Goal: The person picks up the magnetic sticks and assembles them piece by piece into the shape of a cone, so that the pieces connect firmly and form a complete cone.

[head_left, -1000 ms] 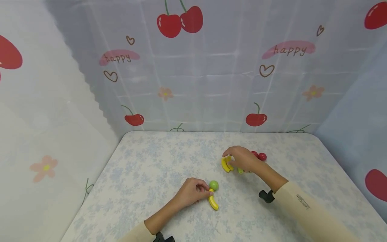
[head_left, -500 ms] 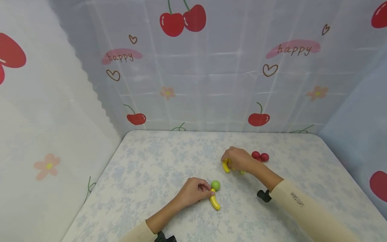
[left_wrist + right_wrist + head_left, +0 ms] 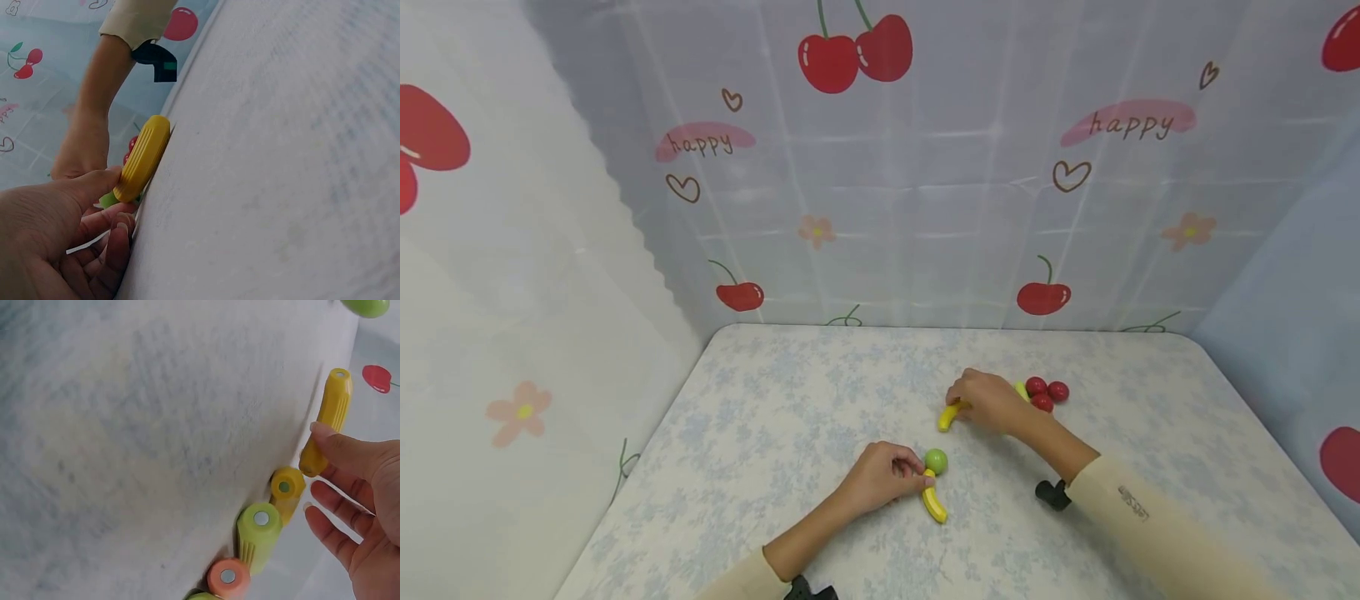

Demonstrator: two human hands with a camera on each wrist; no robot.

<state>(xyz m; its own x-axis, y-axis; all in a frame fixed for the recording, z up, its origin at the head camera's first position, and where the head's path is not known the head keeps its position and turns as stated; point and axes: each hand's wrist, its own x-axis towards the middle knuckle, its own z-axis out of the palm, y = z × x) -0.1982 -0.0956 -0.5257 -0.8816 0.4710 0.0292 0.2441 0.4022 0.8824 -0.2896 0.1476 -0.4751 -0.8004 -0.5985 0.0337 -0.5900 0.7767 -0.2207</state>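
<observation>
My left hand [image 3: 880,477] pinches the upper end of a curved yellow magnetic stick [image 3: 933,504] between thumb and fingers. A green ball [image 3: 936,461] sits right at that end. In the left wrist view the grooved side of this yellow stick [image 3: 144,159] faces the camera. Farther back, my right hand [image 3: 988,402] pinches a second curved yellow magnetic stick [image 3: 333,409], which slants down to the left in the head view. Beside it, in the right wrist view, are another yellow stick [image 3: 287,487], a yellow-green stick [image 3: 259,534] and an orange one [image 3: 228,578], with silvery discs at some ends.
Several red balls [image 3: 1058,392] lie together to the right of my right hand, with a yellow-green stick [image 3: 1021,390] next to them. The flower-patterned table [image 3: 775,392] meets a cherry-print curtain [image 3: 910,208] at its back edge.
My right hand has closed on a yellow stick and shifted slightly left, turning the stick's lower end leftward. More of the red balls shows now. My left hand keeps its hold near the green ball.
</observation>
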